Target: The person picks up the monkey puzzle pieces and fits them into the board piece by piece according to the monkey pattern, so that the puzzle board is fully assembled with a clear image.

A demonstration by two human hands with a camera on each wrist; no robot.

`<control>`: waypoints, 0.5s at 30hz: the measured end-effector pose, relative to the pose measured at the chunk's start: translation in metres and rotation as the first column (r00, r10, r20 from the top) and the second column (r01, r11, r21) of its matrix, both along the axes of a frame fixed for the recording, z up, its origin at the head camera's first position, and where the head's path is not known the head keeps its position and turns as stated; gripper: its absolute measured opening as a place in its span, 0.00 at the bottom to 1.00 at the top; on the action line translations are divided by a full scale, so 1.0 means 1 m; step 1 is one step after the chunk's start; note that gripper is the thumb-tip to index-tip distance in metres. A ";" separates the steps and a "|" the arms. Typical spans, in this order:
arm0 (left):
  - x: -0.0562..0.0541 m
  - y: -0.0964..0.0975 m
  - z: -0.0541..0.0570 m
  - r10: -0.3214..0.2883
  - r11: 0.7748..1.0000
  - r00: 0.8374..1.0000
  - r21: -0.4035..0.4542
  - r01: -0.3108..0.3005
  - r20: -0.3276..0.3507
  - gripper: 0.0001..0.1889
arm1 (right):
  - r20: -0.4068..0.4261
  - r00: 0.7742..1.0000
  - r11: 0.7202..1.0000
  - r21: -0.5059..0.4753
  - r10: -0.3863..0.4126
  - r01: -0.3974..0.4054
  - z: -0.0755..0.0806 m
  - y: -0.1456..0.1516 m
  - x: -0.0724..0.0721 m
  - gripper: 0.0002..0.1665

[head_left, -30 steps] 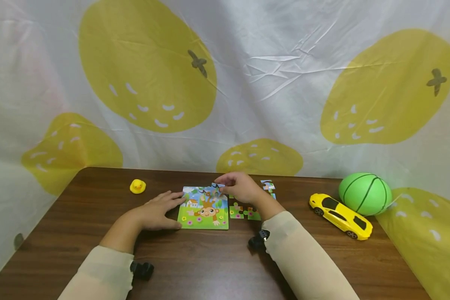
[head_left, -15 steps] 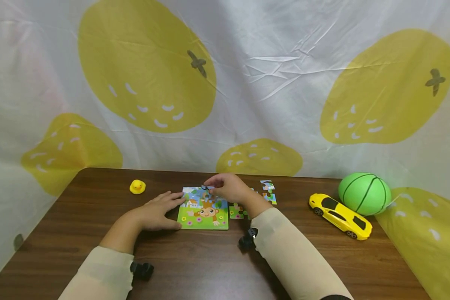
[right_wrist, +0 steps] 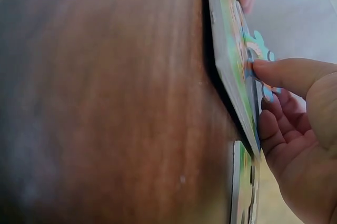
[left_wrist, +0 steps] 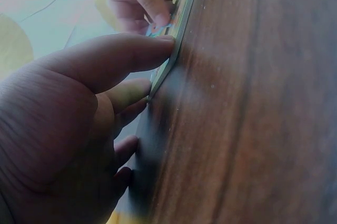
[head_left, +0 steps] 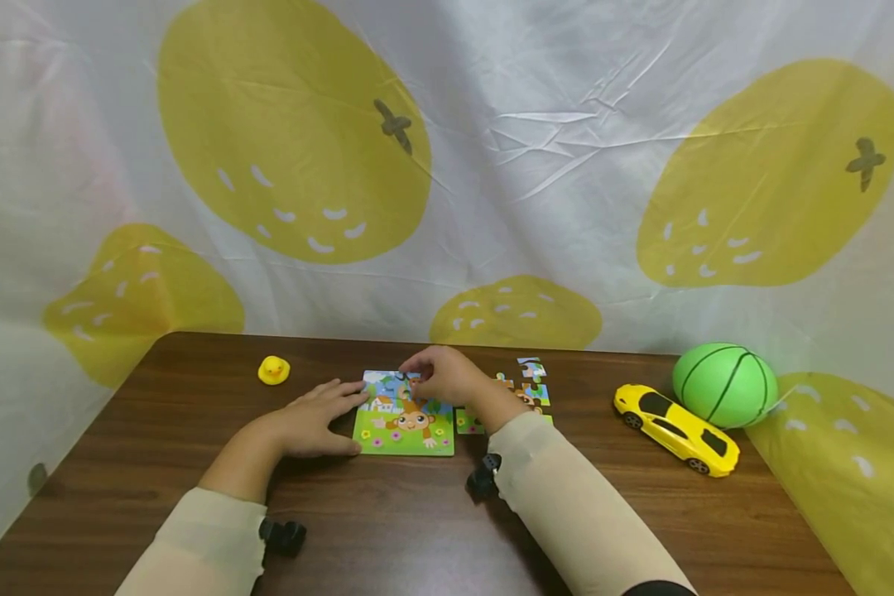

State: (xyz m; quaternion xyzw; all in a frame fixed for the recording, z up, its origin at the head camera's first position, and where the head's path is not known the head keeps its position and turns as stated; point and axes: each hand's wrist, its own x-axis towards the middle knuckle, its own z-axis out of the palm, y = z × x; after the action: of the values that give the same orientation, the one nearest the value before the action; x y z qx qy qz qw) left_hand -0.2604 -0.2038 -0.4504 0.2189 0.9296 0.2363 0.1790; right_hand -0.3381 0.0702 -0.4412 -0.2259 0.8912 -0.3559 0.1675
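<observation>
A square jigsaw puzzle board [head_left: 395, 444] with a monkey on green grass lies on the brown table. My left hand [head_left: 309, 422] rests at its left side, fingers extended; in the left wrist view the thumb [left_wrist: 142, 53] and fingertips touch the board's edge. Over the board's upper part, my right hand [head_left: 447, 381] pinches a blue puzzle piece [right_wrist: 257, 39] between thumb and fingers. The right wrist view shows that piece tilted up from the board's surface. Part of the monkey picture is hidden behind the right hand.
Several loose puzzle pieces [head_left: 534, 392] lie right of the board, some partly covered by the right forearm. A yellow rubber duck [head_left: 273, 371] sits at the back left. On the right are a yellow toy car [head_left: 676, 430] and a green ball [head_left: 726, 386]. A patterned curtain [head_left: 536, 207] hangs behind.
My right hand has moved left over the board, carrying the puzzle piece from its upper right corner towards the upper middle. More loose pieces show on the right. My left hand has stayed put.
</observation>
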 end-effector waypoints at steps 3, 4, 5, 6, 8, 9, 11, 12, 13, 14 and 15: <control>0.000 0.000 0.000 -0.001 1.000 1.000 -0.003 0.001 0.001 0.49 | -0.019 1.000 1.000 0.016 -0.001 0.002 -0.001 0.000 -0.002 0.21; 0.000 0.000 0.000 -0.001 1.000 1.000 -0.005 0.001 0.000 0.49 | -0.023 1.000 1.000 0.022 0.000 0.001 -0.001 0.000 -0.003 0.21; 0.000 0.000 0.000 -0.001 1.000 1.000 -0.005 0.001 0.000 0.49 | -0.021 1.000 1.000 0.027 0.003 -0.002 -0.002 0.000 -0.003 0.21; 0.000 0.000 0.000 -0.001 1.000 1.000 -0.006 0.001 0.001 0.48 | -0.021 1.000 0.999 0.036 0.006 -0.006 -0.002 0.000 -0.004 0.22; 0.000 0.000 0.001 -0.001 1.000 1.000 -0.005 0.001 -0.002 0.48 | -0.017 1.000 0.999 0.051 0.014 -0.014 -0.001 -0.001 -0.005 0.22; 0.000 0.000 0.001 -0.001 1.000 1.000 -0.005 0.001 -0.002 0.48 | -0.010 1.000 0.998 0.059 0.018 -0.018 -0.001 -0.001 -0.005 0.22; 0.000 0.000 0.000 -0.002 1.000 1.000 -0.003 0.002 -0.003 0.48 | 0.007 1.000 0.997 0.071 0.024 -0.024 0.000 -0.001 -0.006 0.22; 0.000 0.000 0.000 -0.002 1.000 1.000 -0.003 0.002 -0.003 0.48 | 0.018 1.000 0.997 0.074 0.023 -0.024 0.000 -0.001 -0.005 0.21; 0.000 0.000 0.000 -0.002 1.000 1.000 -0.002 0.002 -0.003 0.48 | 0.026 0.999 0.997 0.077 0.024 -0.025 0.000 -0.001 -0.005 0.21; 0.000 0.000 0.000 -0.002 1.000 1.000 -0.002 0.002 -0.002 0.48 | 0.034 0.999 0.996 0.081 0.026 -0.028 0.001 -0.001 -0.005 0.21; 0.000 0.000 0.000 -0.002 1.000 1.000 -0.002 0.002 -0.001 0.48 | 0.036 0.999 0.996 0.086 0.028 -0.031 0.001 -0.001 -0.004 0.21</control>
State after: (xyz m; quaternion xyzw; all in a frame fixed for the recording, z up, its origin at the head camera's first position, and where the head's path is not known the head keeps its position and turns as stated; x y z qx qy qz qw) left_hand -0.2602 -0.2036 -0.4500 0.2198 0.9297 0.2351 0.1790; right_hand -0.3425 0.0690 -0.4402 -0.2252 0.8994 -0.3183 0.1977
